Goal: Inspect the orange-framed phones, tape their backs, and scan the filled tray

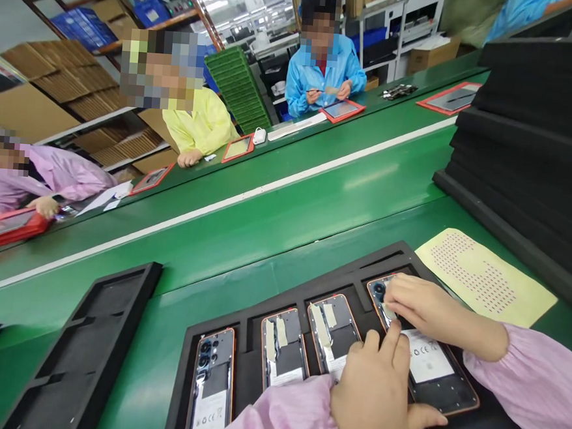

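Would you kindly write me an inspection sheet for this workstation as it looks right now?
Surface: green bench beside a green conveyor belt.
Job's things: black foam tray holding four opened phones; both hands are on the rightmost phone.
Clutter: empty black tray at left, yellow perforated sheet at right, stack of black trays behind it.
Hands: left hand rests on the phone's lower part, forefinger stretched out; right hand touches near the camera end. Neither grips anything.
Cables: nothing seen.
Surroundings: three other people seated across the belt with red trays; shelves of cardboard behind them.
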